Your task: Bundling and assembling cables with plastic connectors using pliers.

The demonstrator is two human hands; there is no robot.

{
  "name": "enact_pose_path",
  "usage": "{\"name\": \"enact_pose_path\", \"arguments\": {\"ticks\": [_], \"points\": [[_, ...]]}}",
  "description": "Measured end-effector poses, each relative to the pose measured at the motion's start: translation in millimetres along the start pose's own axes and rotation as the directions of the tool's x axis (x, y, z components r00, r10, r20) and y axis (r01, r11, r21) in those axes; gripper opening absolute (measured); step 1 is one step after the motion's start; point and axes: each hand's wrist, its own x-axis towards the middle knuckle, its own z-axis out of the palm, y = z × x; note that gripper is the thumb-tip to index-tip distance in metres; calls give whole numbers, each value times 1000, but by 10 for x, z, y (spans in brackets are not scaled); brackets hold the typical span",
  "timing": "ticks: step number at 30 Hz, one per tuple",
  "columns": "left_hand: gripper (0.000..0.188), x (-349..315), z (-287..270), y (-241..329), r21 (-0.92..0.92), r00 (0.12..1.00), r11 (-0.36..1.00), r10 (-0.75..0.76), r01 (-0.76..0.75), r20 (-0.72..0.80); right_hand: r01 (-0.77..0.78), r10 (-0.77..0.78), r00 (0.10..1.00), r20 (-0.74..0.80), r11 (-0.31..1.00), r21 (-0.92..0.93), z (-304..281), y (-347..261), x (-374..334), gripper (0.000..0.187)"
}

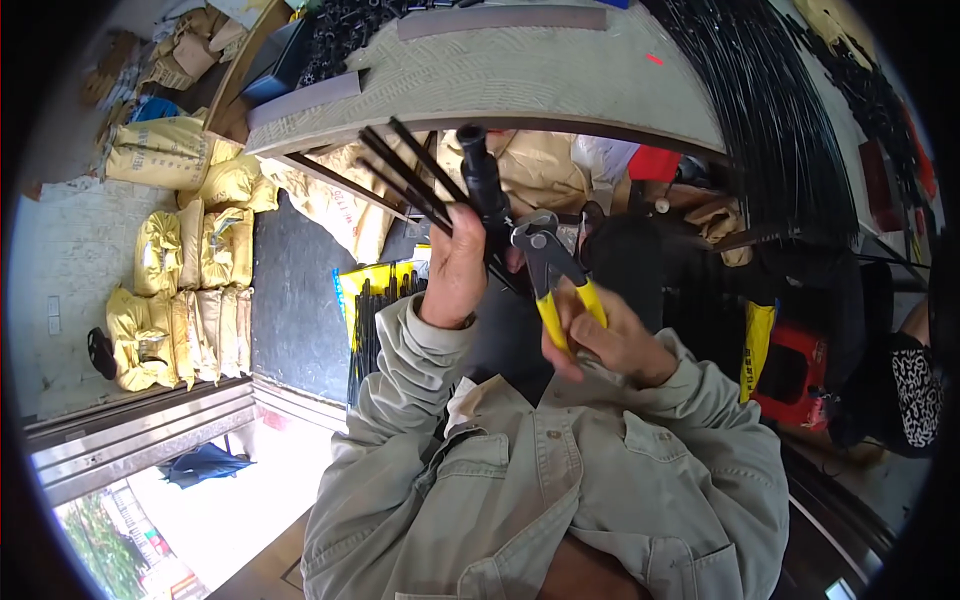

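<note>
My left hand point(457, 272) is closed round a bundle of thin black rods point(412, 160), which fan out up and to the left. A black stepped tube point(481, 178) with an open round end stands up from the same grip. My right hand point(622, 340) is wrapped round the yellow handles of a pair of pliers point(545, 252). Their dark metal jaws are beside the tube's lower part, close to my left fingers. Whether the jaws touch or bite on anything, I cannot tell. Some of my left fingertips are hidden behind the rods and tube.
Ahead is a grey worktable point(550, 75) with small black parts point(350, 35) at the left and long black rods point(765, 100) hanging over at the right. Yellow sacks point(165, 250) are stacked on the left. A red stool point(795, 375) and a seated person's leg point(912, 385) are right.
</note>
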Motion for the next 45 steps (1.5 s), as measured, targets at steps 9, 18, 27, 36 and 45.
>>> {"name": "enact_pose_path", "arguments": {"ticks": [9,18,27,36,45], "points": [[67,-106,20,54,-40,1000,999,30,-30,-3,-100,70,995,-71,672,-734,-63,-961,-7,18],[64,-169,-30,0,47,991,995,90,-86,-95,-129,41,991,-124,469,-874,41,-870,73,23],[49,-71,-94,-21,-169,985,985,-1,-28,-170,-29,-39,993,-109,825,-564,-139,-395,286,20],[57,-194,-241,-96,-112,989,994,-6,-11,-149,-82,30,997,-78,517,-852,-48,-745,330,19],[60,-342,-446,-502,629,881,776,322,-36,-347,187,-274,950,149,118,-975,-52,-526,37,28]]}}
